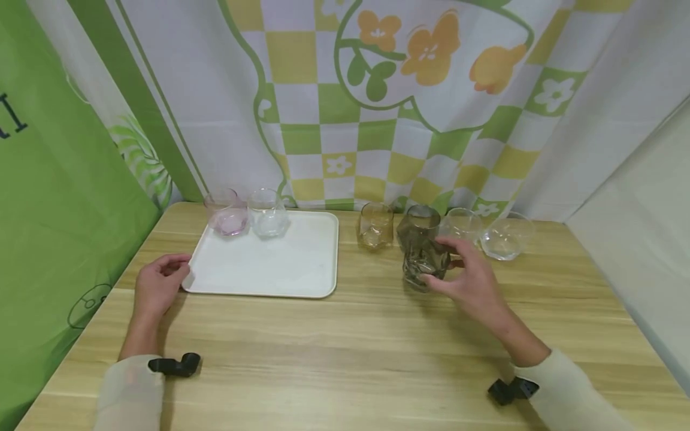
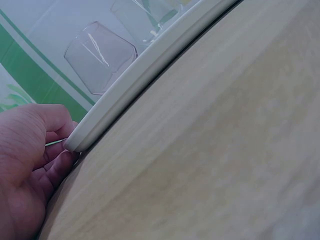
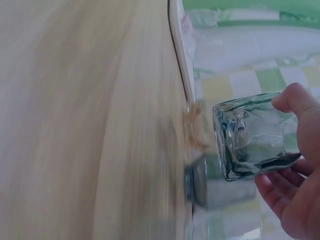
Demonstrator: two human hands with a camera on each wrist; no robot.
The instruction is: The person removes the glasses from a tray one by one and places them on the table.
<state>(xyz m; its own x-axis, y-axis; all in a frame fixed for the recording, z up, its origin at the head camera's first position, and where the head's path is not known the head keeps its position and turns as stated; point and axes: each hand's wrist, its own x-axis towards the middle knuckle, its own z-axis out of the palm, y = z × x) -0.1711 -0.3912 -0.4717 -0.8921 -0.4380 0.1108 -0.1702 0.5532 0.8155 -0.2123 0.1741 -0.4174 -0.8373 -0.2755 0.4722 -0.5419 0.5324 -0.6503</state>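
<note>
My right hand [image 1: 474, 284] grips a smoky grey glass [image 1: 423, 266] between thumb and fingers. In the right wrist view the held glass [image 3: 250, 135] is clear of the wooden table, its thick faceted base toward the table. Just behind it stands a second smoky grey glass [image 1: 417, 218], partly overlapped in the head view. At the near left corner of a white tray [image 1: 264, 269], my left hand [image 1: 159, 284] pinches the rim, as the left wrist view shows. On the tray's back left part stand a pink-tinted glass [image 1: 232, 221] and a clear glass [image 1: 269, 221].
An amber glass [image 1: 375, 227] stands between the tray and the grey glasses. Two clear glasses [image 1: 460, 222] are to the right, partly behind my right hand. A patterned curtain [image 1: 345, 137] hangs along the table's back edge, and green cloth [image 1: 64, 197] borders the left side.
</note>
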